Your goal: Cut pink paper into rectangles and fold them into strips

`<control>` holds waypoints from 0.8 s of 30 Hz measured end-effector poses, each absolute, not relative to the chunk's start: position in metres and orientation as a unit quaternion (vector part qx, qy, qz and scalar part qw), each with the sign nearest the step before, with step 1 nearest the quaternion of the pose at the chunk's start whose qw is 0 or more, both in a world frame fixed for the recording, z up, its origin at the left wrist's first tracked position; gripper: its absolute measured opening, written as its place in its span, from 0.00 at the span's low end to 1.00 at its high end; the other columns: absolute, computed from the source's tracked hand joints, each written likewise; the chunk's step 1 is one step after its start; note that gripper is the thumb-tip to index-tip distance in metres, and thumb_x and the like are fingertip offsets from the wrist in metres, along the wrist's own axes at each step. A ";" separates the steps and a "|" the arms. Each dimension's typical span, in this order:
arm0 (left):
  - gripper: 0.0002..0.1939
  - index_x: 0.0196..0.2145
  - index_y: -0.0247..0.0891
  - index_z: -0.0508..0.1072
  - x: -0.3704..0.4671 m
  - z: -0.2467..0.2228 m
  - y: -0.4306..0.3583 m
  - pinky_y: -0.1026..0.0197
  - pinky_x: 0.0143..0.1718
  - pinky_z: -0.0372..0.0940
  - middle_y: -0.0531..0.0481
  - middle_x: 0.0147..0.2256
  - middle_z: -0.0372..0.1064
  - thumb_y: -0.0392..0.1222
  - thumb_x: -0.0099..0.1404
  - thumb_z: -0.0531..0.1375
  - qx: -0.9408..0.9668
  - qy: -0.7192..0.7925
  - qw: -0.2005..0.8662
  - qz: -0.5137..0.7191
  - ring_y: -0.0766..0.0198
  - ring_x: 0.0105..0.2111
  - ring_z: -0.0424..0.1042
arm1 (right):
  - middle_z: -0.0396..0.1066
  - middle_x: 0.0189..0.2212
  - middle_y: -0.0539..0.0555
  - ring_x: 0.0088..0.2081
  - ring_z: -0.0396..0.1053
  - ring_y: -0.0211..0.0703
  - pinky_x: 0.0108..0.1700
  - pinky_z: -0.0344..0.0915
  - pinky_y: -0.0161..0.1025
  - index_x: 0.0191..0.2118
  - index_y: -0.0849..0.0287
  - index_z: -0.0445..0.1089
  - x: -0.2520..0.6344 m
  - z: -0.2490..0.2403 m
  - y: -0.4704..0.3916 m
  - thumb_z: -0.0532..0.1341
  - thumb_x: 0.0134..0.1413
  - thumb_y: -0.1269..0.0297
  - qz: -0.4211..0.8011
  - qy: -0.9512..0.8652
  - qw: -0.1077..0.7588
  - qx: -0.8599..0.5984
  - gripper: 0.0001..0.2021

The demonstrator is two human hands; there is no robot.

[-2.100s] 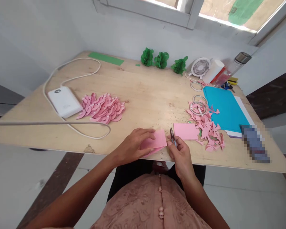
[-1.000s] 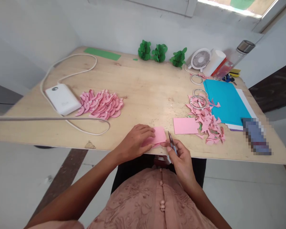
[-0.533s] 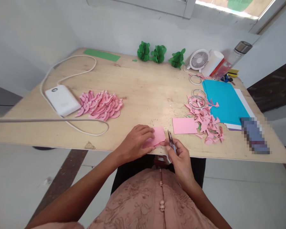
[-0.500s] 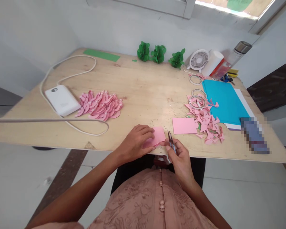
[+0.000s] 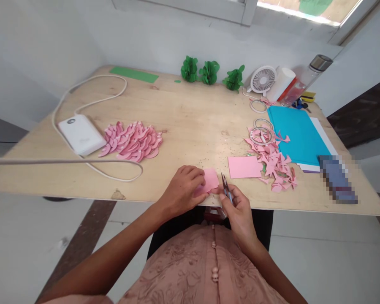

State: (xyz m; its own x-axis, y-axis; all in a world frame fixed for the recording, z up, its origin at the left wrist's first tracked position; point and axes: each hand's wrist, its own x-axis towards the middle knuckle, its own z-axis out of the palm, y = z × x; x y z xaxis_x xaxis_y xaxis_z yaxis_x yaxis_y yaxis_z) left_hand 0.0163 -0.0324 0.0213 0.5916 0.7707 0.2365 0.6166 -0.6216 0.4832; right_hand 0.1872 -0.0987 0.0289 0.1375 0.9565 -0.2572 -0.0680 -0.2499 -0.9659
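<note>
Near the table's front edge, my left hand grips a small pink paper piece, its fingers over the left part. My right hand is closed around a pair of scissors, blades pointing up and away from me. Its fingertips touch the paper's right corner. A pink paper rectangle lies flat just right of the scissors. Beside it spreads a heap of pink offcuts with tape rolls on top. Curved pink cut-outs are piled at the left.
A white power bank with a looping cable lies at the left. Green paper shapes stand along the wall. A small fan, a bottle, blue sheets and a blurred phone-like object are on the right.
Almost nothing differs. The view has shifted very slightly, and both hands keep their hold on the paper and scissors.
</note>
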 end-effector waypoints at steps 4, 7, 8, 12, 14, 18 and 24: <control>0.04 0.31 0.39 0.68 0.016 0.023 -0.033 0.48 0.49 0.61 0.45 0.43 0.70 0.41 0.60 0.59 0.874 0.393 0.179 0.222 0.53 0.45 0.65 | 0.75 0.39 0.53 0.35 0.70 0.40 0.36 0.65 0.37 0.40 0.56 0.72 0.190 0.029 -0.101 0.62 0.53 0.56 0.542 -0.383 0.473 -0.579 0.12; 0.03 0.31 0.39 0.69 0.016 0.023 -0.033 0.49 0.48 0.61 0.45 0.43 0.70 0.41 0.60 0.58 0.875 0.391 0.178 0.225 0.54 0.45 0.65 | 0.75 0.38 0.53 0.24 0.63 0.34 0.25 0.57 0.33 0.42 0.56 0.71 0.194 0.031 -0.106 0.62 0.53 0.55 0.564 -0.372 0.457 -0.579 0.13; 0.03 0.31 0.39 0.69 0.016 0.023 -0.033 0.49 0.48 0.61 0.45 0.43 0.70 0.41 0.61 0.58 0.874 0.391 0.178 0.226 0.54 0.45 0.65 | 0.75 0.38 0.53 0.22 0.59 0.32 0.22 0.54 0.32 0.42 0.56 0.71 0.195 0.031 -0.109 0.63 0.53 0.55 0.577 -0.362 0.452 -0.576 0.14; 0.03 0.31 0.39 0.69 0.016 0.023 -0.033 0.48 0.49 0.61 0.45 0.43 0.71 0.40 0.61 0.58 0.874 0.389 0.176 0.231 0.54 0.44 0.66 | 0.76 0.34 0.54 0.17 0.46 0.28 0.18 0.42 0.32 0.42 0.58 0.69 0.196 0.029 -0.120 0.64 0.51 0.53 0.636 -0.306 0.448 -0.549 0.17; 0.03 0.32 0.39 0.69 0.016 0.023 -0.033 0.48 0.49 0.61 0.45 0.43 0.71 0.40 0.62 0.57 0.875 0.386 0.174 0.233 0.55 0.45 0.66 | 0.77 0.33 0.56 0.16 0.45 0.28 0.18 0.41 0.32 0.42 0.59 0.69 0.195 0.028 -0.124 0.64 0.50 0.53 0.649 -0.287 0.450 -0.542 0.17; 0.04 0.32 0.39 0.69 0.015 0.024 -0.032 0.48 0.49 0.61 0.45 0.43 0.71 0.40 0.62 0.57 0.877 0.382 0.175 0.231 0.55 0.44 0.66 | 0.77 0.33 0.57 0.16 0.47 0.28 0.18 0.43 0.31 0.42 0.60 0.69 0.192 0.023 -0.129 0.64 0.51 0.53 0.660 -0.287 0.432 -0.543 0.18; 0.03 0.33 0.40 0.70 0.015 0.025 -0.033 0.48 0.49 0.61 0.46 0.43 0.72 0.40 0.62 0.57 0.876 0.383 0.175 0.233 0.54 0.45 0.66 | 0.77 0.34 0.56 0.15 0.48 0.28 0.16 0.42 0.31 0.44 0.60 0.70 0.191 0.017 -0.133 0.64 0.50 0.52 0.676 -0.282 0.415 -0.539 0.19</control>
State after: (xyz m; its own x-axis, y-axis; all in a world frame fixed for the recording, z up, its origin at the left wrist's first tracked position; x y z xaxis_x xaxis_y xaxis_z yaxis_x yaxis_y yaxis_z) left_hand 0.0153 -0.0329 0.0249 0.5973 0.7535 0.2746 0.5898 -0.6448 0.4862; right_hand 0.1914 -0.1329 0.0166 -0.0746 0.8656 -0.4951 -0.2566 -0.4964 -0.8293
